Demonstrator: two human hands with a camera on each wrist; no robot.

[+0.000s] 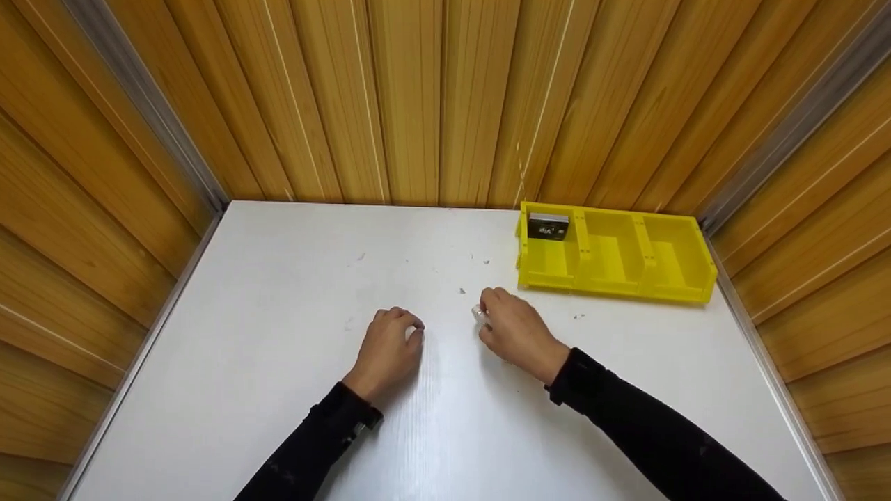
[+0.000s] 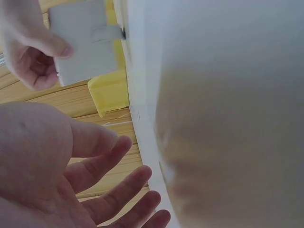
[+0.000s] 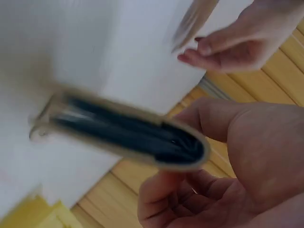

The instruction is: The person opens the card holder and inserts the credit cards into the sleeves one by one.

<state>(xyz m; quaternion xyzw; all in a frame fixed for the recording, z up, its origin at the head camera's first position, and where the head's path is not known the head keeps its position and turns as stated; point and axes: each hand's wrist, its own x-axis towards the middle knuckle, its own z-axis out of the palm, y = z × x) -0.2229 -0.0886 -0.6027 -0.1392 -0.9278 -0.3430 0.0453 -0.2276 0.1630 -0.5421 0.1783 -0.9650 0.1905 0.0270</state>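
My right hand [image 1: 521, 332] pinches a small off-white card holder [image 2: 88, 52] between thumb and fingers, just above the white table [image 1: 278, 278]. In the left wrist view its flat cover and a strap with a clasp show. Seen from its edge in the right wrist view, the card holder [image 3: 118, 130] is dark inside, with a rounded spine at the thumb. My left hand [image 1: 390, 348] is a short way to the left, low over the table, its fingers loosely bent. Nothing lies in its palm in the left wrist view.
A yellow bin [image 1: 612, 285] with three compartments stands at the back right of the table. A small black box with pale lettering [image 1: 548, 228] leans in its left compartment. Wood-look panels [image 1: 404, 104] enclose the table at the back and sides.
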